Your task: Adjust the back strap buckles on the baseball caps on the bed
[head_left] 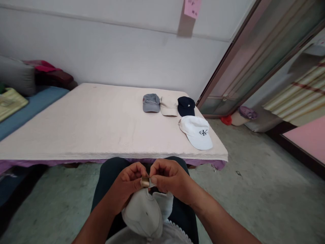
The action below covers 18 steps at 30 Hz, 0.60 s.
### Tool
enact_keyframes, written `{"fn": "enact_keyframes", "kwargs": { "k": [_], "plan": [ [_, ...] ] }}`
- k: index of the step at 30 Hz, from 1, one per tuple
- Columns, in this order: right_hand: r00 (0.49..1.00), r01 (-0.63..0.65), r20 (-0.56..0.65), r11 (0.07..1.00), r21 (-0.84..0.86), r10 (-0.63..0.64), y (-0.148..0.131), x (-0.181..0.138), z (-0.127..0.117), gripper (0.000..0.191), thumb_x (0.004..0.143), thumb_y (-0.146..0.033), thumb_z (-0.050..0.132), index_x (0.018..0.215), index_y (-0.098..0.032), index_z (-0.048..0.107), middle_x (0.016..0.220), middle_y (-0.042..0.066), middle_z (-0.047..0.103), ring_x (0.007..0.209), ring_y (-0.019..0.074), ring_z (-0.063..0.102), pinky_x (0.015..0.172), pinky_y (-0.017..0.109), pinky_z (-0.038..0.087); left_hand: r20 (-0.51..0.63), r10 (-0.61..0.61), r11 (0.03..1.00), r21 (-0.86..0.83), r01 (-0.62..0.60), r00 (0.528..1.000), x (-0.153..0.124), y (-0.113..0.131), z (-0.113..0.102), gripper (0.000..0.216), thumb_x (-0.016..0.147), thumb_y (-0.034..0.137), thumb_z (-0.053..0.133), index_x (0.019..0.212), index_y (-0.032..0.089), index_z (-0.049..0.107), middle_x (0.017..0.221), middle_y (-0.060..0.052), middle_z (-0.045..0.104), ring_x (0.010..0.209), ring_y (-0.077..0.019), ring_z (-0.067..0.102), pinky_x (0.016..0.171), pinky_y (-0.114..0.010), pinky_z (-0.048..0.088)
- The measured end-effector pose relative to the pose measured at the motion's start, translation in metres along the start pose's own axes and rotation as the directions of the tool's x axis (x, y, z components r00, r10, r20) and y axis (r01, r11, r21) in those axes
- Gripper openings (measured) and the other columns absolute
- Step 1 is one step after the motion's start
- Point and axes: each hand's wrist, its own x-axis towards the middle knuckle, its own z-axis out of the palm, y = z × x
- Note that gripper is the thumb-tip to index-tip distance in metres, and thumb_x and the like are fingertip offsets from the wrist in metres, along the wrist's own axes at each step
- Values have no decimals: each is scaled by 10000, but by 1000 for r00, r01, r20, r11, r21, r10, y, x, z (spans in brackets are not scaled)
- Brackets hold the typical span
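Over my lap hangs a light-coloured cap (142, 213), its crown toward me. My left hand (130, 181) pinches the cap's back strap beside a brass-coloured metal buckle (145, 182). With thumb and fingers together, my right hand (167, 176) grips the strap's other side, close to the buckle. Part of the strap is hidden by my fingers. On the table beyond lie a white cap with black letters (196, 131), a navy cap (186, 106), a beige cap (169, 105) and a grey cap (151, 103).
A pale cloth covers the table (101, 125), whose front edge is just past my knees. At the left are a grey cushion (17, 75) and a blue surface (38, 101). A pink note (192, 8) hangs on the wall. Bins (241, 117) stand on the floor to the right.
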Motion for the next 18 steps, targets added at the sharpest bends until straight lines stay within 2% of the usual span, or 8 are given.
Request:
{"fn": "enact_keyframes", "kwargs": {
  "k": [6, 10, 15, 18],
  "plan": [
    [1000, 14, -14, 999, -42, -14, 0, 1, 1, 73, 676, -188, 622, 711, -151, 569, 496, -66, 449, 434, 45, 331, 421, 182, 234, -48, 13, 1000, 27, -11, 999, 1, 1, 0, 132, 712, 173, 713, 733, 172, 582, 632, 19, 614, 532, -71, 521, 505, -171, 371],
    [995, 38, -85, 997, -60, -43, 0, 3, 6, 39, 653, -130, 586, 679, -152, 567, 528, -57, 467, 456, 43, 352, 428, 173, 263, -80, 43, 995, 98, -35, 996, -1, 4, 2, 127, 725, 184, 705, 729, 172, 578, 629, 42, 573, 536, -54, 478, 506, -159, 350],
    [991, 20, -134, 996, 83, -8, 4, 2, 9, 65, 672, -186, 614, 685, -159, 557, 495, -66, 459, 413, 44, 366, 410, 175, 290, -114, 54, 987, 158, -35, 992, -2, 5, 6, 130, 731, 189, 701, 742, 179, 572, 656, 45, 576, 548, -57, 477, 510, -164, 360],
    [988, 34, -154, 993, 113, -17, 4, 0, 10, 84, 680, -192, 626, 678, -158, 549, 505, -65, 467, 414, 43, 373, 415, 179, 295, -124, 54, 986, 161, -33, 991, -2, 4, 6, 134, 724, 191, 707, 741, 183, 574, 668, 43, 581, 557, -62, 486, 516, -171, 368]
  ]
}}
